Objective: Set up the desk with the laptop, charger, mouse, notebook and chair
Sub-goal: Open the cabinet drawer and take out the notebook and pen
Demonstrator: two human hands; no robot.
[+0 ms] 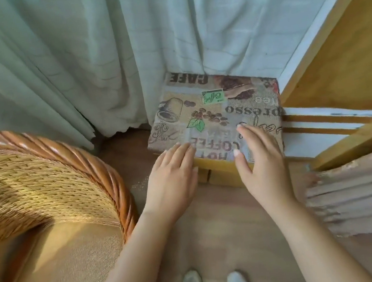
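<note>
- The left hand (173, 178) lies flat, fingers straight and close together, with the fingertips on the near left edge of the patterned cushion (214, 110); its grip is spread and holds nothing.
- The right hand (260, 159) is also spread, fingers straight and a little fanned, over the near right part of the same cushion; whether the palm presses down or only hovers just above the cloth cannot be told.
- The cushion bears coffee prints and the words "CAFE", "HOT COFFEE" and part of "espresso". It lies flat on the seat of a low yellow wooden chair (222, 168), whose front edge shows between the two hands.
- The chair stands on the wooden floor (228, 230), its far side under the hem of the pale green curtain (97, 57) that hangs across the whole back of the view.
- Just to the right of the chair is a yellow wooden frame with white rails (335, 120); what piece of furniture it belongs to cannot be told.
- Below that frame, at the right edge, hangs a pleated beige cloth (360, 200).
- To the left, near the left forearm, stands a wicker armchair (43, 184) with a twisted rattan rim and a tan seat pad.
- At the bottom middle, the person's two feet in pale slippers (192, 281) stand on the floor.
</note>
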